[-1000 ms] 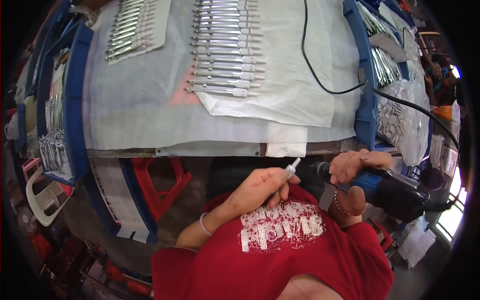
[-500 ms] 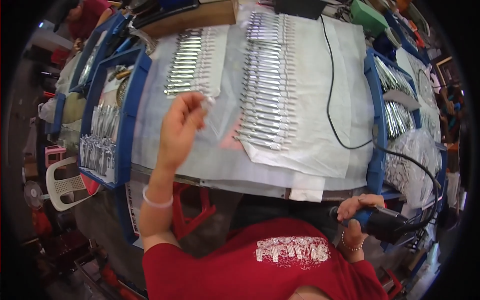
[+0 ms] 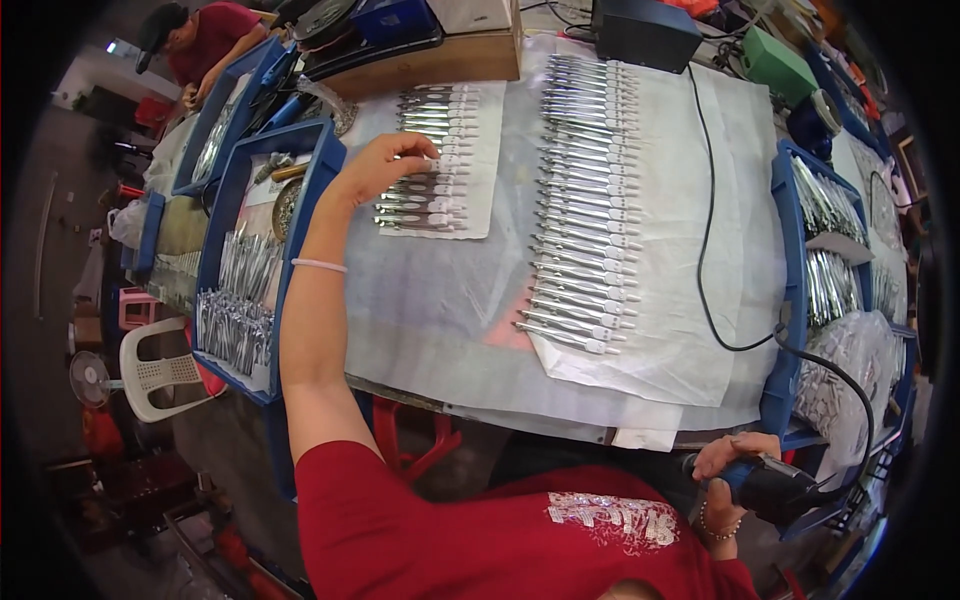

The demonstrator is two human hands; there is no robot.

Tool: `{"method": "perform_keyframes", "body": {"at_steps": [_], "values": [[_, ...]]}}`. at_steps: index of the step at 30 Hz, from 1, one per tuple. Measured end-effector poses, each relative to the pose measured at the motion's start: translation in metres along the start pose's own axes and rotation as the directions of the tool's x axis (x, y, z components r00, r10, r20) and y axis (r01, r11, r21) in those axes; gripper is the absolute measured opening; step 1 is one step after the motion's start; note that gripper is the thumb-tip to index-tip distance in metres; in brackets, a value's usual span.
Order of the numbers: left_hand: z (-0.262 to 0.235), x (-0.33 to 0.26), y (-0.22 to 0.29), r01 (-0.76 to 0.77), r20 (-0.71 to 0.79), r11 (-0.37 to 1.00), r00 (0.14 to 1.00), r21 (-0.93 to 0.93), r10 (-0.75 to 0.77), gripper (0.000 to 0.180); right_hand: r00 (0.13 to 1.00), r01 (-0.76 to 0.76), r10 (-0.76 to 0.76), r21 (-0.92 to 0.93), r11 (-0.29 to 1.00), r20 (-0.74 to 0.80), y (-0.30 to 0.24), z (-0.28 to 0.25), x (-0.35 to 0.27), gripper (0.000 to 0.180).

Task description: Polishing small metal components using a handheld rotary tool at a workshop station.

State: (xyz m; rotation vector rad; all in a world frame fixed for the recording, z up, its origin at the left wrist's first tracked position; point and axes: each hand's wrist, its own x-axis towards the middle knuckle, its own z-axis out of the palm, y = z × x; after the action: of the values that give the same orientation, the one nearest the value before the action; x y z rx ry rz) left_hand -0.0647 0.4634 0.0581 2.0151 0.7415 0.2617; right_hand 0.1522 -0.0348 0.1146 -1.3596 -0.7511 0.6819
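Red cloth covers the worker at the near edge, a shirt point(image 3: 480, 545) with a pale print on its front. At lower right, the right hand point(image 3: 728, 456) grips a black-and-blue power tool point(image 3: 772, 486), held off the table's point(image 3: 470, 385) near edge. Blue trays point(image 3: 790, 262) of metal parts flank the table; a clear bag point(image 3: 850, 365) of small pieces lies at the right one. A long row of silver metal parts point(image 3: 588, 212) lies on white sheeting mid-table. Beyond the front of that row and to its left, the left hand point(image 3: 378, 172) bends its fingers over a shorter row point(image 3: 420, 206); whether they grasp a part cannot be told. Farther back are a wooden box point(image 3: 450, 65), a black box point(image 3: 645, 38) and a green box point(image 3: 780, 66).
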Motion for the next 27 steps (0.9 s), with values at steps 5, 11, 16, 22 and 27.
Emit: {"method": "perform_keyframes", "body": {"at_steps": [5,11,16,22,27], "values": [[0.003,-0.013,0.004,0.047,0.133,0.999,0.99,-0.023,-0.044,0.013,0.998,-0.017,0.018,-0.03,0.999,0.057,0.004,0.005,0.006,0.046],[0.007,-0.014,-0.005,0.041,0.147,0.998,0.988,0.041,-0.046,0.012,0.993,-0.017,0.02,-0.03,0.999,0.113,-0.001,0.011,0.004,0.043],[0.008,-0.02,-0.01,-0.018,0.087,0.997,0.996,0.073,0.012,0.015,0.991,0.008,0.002,-0.073,0.997,0.136,-0.004,0.006,-0.002,0.042],[0.009,-0.022,-0.011,-0.037,0.038,0.99,0.999,0.138,0.032,0.015,0.994,-0.001,0.01,-0.082,0.997,0.107,-0.003,0.004,-0.006,0.043],[0.009,-0.025,-0.004,0.021,0.04,0.991,0.999,0.134,-0.027,0.015,0.991,0.036,-0.015,-0.155,0.987,0.133,0.0,0.003,-0.005,0.043]]}}
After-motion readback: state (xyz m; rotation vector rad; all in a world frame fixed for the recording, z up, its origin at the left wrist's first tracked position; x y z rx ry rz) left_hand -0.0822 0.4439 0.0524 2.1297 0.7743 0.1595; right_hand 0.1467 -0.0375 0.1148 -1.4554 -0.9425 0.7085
